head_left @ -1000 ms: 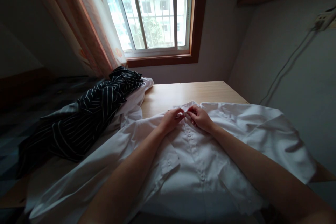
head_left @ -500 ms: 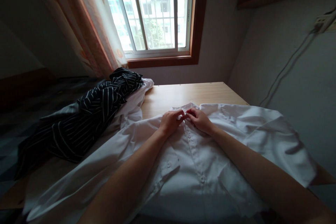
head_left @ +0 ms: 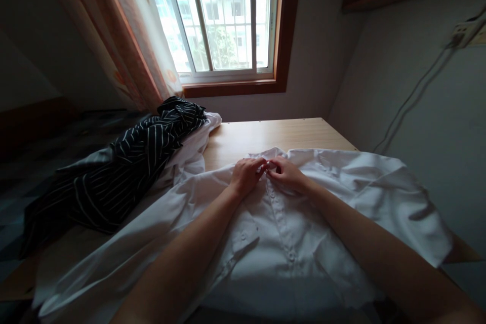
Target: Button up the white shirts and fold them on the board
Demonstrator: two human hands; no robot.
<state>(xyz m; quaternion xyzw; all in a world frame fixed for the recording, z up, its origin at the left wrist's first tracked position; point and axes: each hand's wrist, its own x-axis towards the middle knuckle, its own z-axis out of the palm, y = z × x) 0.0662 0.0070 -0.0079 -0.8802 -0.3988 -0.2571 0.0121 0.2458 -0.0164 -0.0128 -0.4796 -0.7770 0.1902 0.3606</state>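
Observation:
A white button-up shirt point(head_left: 261, 248) lies spread over the table, its collar end pointing away from me and its buttoned front facing up. Just below the collar, my left hand point(head_left: 246, 174) pinches the edge of the shirt front. Close against it, my right hand point(head_left: 287, 173) is closed on the same spot of the placket, thumb and forefinger bent together. The fingertips of both hands nearly meet. Whatever small part lies between them is hidden. Several buttons run down the placket point(head_left: 279, 217) toward me.
A black striped garment point(head_left: 144, 162) lies heaped at the left on top of pale cloth point(head_left: 192, 159). Bare wood of the table point(head_left: 273, 134) shows beyond the collar. A window point(head_left: 228, 20) with a curtain point(head_left: 129, 35) stands behind; a cable point(head_left: 410, 93) hangs on the right wall.
The fingers of my right hand have shifted slightly at the placket, with a wider gap showing under the forefinger. My left hand stays nearly still. The shirt keeps its place.

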